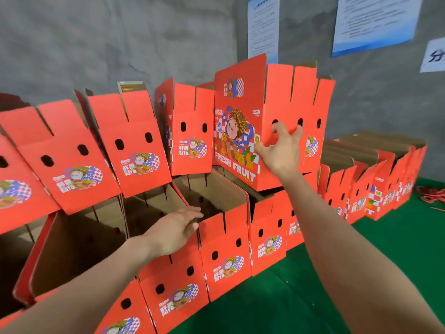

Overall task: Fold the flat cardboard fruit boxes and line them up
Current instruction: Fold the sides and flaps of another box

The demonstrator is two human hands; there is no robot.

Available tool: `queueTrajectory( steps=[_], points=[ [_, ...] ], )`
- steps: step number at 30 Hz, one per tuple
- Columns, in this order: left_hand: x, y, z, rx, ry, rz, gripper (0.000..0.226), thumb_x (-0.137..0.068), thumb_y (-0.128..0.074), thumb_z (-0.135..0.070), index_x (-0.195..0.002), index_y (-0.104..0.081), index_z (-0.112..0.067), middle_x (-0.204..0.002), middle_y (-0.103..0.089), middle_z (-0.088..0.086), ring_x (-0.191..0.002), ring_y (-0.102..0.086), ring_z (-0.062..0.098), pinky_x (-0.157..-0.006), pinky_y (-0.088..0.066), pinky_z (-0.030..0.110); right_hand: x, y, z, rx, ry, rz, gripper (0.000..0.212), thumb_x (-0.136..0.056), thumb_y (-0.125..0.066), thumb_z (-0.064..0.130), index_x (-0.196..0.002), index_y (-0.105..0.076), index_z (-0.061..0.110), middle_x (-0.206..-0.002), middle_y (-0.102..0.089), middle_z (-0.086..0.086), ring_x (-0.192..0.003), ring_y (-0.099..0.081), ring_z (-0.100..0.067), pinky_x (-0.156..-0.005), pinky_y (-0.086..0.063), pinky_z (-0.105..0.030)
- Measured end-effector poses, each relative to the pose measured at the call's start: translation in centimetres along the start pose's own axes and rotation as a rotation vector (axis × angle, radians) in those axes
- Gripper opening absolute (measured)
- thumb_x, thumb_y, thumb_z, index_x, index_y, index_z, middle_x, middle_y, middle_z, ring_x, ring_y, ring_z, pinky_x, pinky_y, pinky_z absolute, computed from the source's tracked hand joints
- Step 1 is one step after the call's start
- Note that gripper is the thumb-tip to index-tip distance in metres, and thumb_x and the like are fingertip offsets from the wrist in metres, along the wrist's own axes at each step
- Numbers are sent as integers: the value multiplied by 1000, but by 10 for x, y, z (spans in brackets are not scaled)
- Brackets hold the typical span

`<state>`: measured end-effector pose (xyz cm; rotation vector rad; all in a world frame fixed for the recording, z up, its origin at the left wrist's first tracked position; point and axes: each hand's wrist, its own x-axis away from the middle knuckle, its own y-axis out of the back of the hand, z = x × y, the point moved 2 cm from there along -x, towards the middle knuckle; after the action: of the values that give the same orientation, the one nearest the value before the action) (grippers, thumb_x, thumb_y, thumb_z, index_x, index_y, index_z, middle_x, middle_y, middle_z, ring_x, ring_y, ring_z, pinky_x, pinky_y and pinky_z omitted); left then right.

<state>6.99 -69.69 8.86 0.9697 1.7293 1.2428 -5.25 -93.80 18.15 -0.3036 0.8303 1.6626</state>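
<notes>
A folded red fruit box (243, 109) with a cartoon figure and "FRESH FRUIT" print sits at the right end of the upper row, on top of the lower boxes. My right hand (281, 150) presses on its front side, two fingertips in the oval holes and the thumb near its corner. My left hand (175, 230) reaches with relaxed fingers over the rim of an open lower box (224, 259) and holds nothing. Other folded red boxes (130, 143) line the upper row to the left.
A pile of flat, unfolded red boxes (375, 179) leans at the right on the green floor (361, 249). A grey wall (96, 44) with paper notices (375, 20) stands behind. Lower-row boxes are open, showing brown insides. Red straps (433, 194) lie far right.
</notes>
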Motion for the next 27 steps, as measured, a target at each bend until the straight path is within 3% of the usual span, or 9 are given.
queueTrajectory(
  steps=[3, 5, 9, 12, 17, 22, 27],
  points=[
    [2, -1, 2, 44, -6, 4, 44, -101, -39, -20, -145, -35, -22, -156, -22, -8, -141, -28, 11, -113, -22, 22, 2, -9, -5, 28, 17, -25, 49, -79, -66, 36, -124, -51, 23, -156, -5, -20, -104, -57, -39, -85, -46, -37],
    [4, -3, 5, 67, 4, 17, 46, -101, -38, -20, -147, -32, -23, -159, -8, -7, -144, -19, 11, -115, -19, 22, 12, -17, -6, 42, 37, -67, 54, -85, -60, 37, -135, -45, 22, -157, -5, -22, -122, -44, -40, -95, -42, -42],
    [8, -4, 9, 113, 44, 38, 49, -102, -37, -20, -149, -25, -30, -160, -1, -4, -146, -11, 14, -114, -14, 20, 44, -28, -4, 37, 71, -178, 65, -93, -52, 39, -150, -24, 23, -157, 0, -22, -142, -13, -40, -110, -19, -52],
    [10, -3, 11, 106, 49, 45, 56, -102, -37, -22, -152, -12, -27, -160, -4, -4, -146, -7, 11, -110, -6, 14, 52, -26, 6, -39, 201, -181, 66, -95, -52, 27, -151, -18, 18, -157, 5, -24, -144, -1, -42, -114, -8, -52],
    [13, -3, 14, 71, 61, 73, 56, -103, -34, -24, -152, -8, -24, -160, -2, -5, -146, -3, 9, -113, -4, 16, 52, -29, 25, -13, 192, -61, 69, -95, -49, 13, -152, -12, 29, -157, 13, -20, -144, 4, -43, -114, -10, -57],
    [19, 0, 13, 70, 62, 112, 55, -103, -32, -25, -152, -8, -27, -160, -4, -6, -147, -3, 10, -116, -3, 21, 57, -29, 38, 43, 214, -7, 72, -92, -42, -1, -152, -15, 29, -156, 16, -20, -143, 5, -45, -114, -11, -53],
    [40, 13, 15, 120, 123, 139, 56, -103, -34, -30, -152, -9, -28, -159, -17, 1, -145, -16, 16, -112, -11, 18, 71, -17, 64, -31, 262, 12, 61, -92, -48, 4, -149, -27, 11, -155, 7, -26, -144, -3, -42, -117, -14, -46]
  ],
)
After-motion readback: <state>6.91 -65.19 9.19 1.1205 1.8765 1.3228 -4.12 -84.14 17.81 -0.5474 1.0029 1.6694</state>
